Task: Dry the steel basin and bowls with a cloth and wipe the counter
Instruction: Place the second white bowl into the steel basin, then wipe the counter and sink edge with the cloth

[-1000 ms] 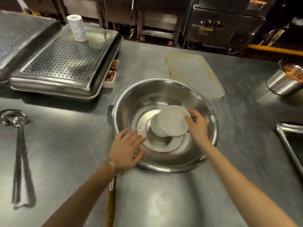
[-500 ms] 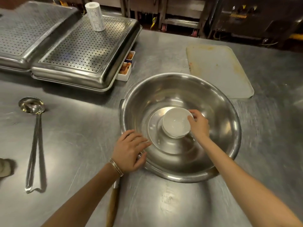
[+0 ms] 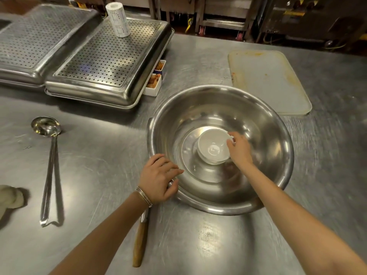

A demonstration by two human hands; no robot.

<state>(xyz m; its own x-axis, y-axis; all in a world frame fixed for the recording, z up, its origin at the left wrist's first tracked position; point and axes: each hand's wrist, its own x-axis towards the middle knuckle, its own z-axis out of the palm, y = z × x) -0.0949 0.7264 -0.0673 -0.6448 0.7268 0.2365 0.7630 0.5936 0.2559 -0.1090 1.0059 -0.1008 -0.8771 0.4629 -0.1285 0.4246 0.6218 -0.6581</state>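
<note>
A large round steel basin (image 3: 220, 149) sits on the brushed steel counter (image 3: 99, 165) under both hands; the right hand (image 3: 239, 149) pinches the rim of small white bowls (image 3: 213, 148) stacked at its bottom; the left hand (image 3: 158, 180) rests spread on the near-left rim, gripping nothing; left of that hand lies a long steel ladle (image 3: 48, 165), a crumpled pale cloth (image 3: 10, 197) beyond it.

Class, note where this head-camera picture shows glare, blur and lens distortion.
Head view: glare streaks the steel basin walls and counter; motion blur smears the right counter edge; wide-angle bending curves the perforated trays; the ladle casts a soft shadow.
</note>
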